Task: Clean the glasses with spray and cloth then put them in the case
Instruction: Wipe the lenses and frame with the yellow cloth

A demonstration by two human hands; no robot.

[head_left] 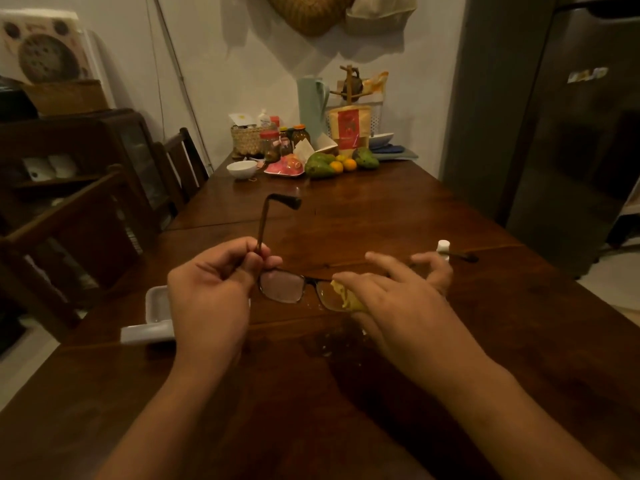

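I hold a pair of dark-framed glasses [282, 287] above the wooden table [381, 216], both temples unfolded and pointing away from me. My left hand [211, 292] pinches the left temple near its hinge. My right hand [391, 292] presses a yellow cloth [346, 296] against the right lens, thumb and first fingers on it, the other fingers spread. A small white spray bottle [443, 249] stands on the table just beyond my right hand. An open white glasses case [154, 317] lies on the table to the left of my left hand, partly hidden by it.
Wooden chairs [86, 237] line the table's left side. At the far end are a white bowl [241, 169], jars, a woven basket, a pink plate and fruit [332, 164]. A grey fridge [561, 133] stands on the right. Wet specks mark the table below the glasses.
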